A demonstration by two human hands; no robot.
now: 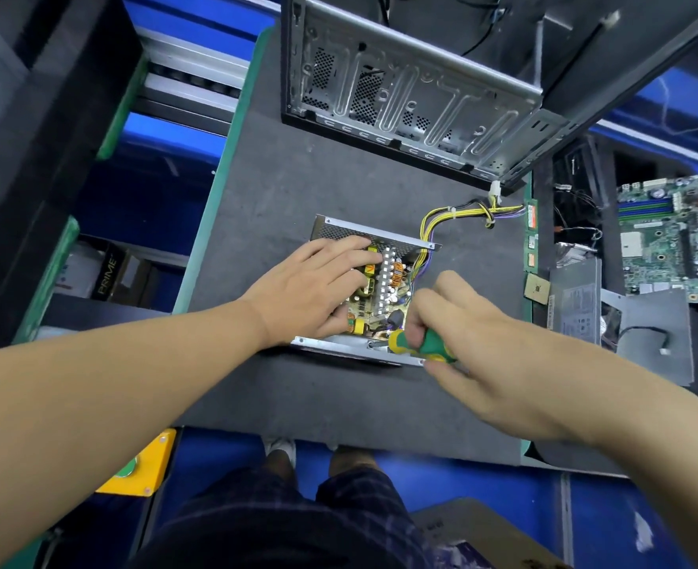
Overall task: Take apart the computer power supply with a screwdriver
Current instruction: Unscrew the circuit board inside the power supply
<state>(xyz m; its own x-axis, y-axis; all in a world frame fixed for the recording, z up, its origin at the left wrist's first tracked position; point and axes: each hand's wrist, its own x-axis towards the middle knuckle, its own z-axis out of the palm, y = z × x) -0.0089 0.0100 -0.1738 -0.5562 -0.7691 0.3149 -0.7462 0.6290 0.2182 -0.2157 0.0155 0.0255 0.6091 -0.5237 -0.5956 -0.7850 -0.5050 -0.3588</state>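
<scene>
One power supply (380, 235) sat on the dark bench mat (298, 178), near its middle, directly before the person. Its cover was off. The open metal housing held one circuit board (382, 310) with coils and a row of pale heatsink fins. One bundle of yellow wires (441, 217) ran out of its far right corner. The left hand (318, 289) lay flat on the board's parts, fingers straight and spread a little. The right hand (474, 347) gripped the green-and-yellow handle of one screwdriver (429, 347), fingers curled round it, the shaft lying at the housing's near flange. Behind stood one computer case (413, 96), side open, bare metal showing inside. To the right lay one memory stick (531, 236), one processor chip (537, 288) and one motherboard (675, 244).
</scene>
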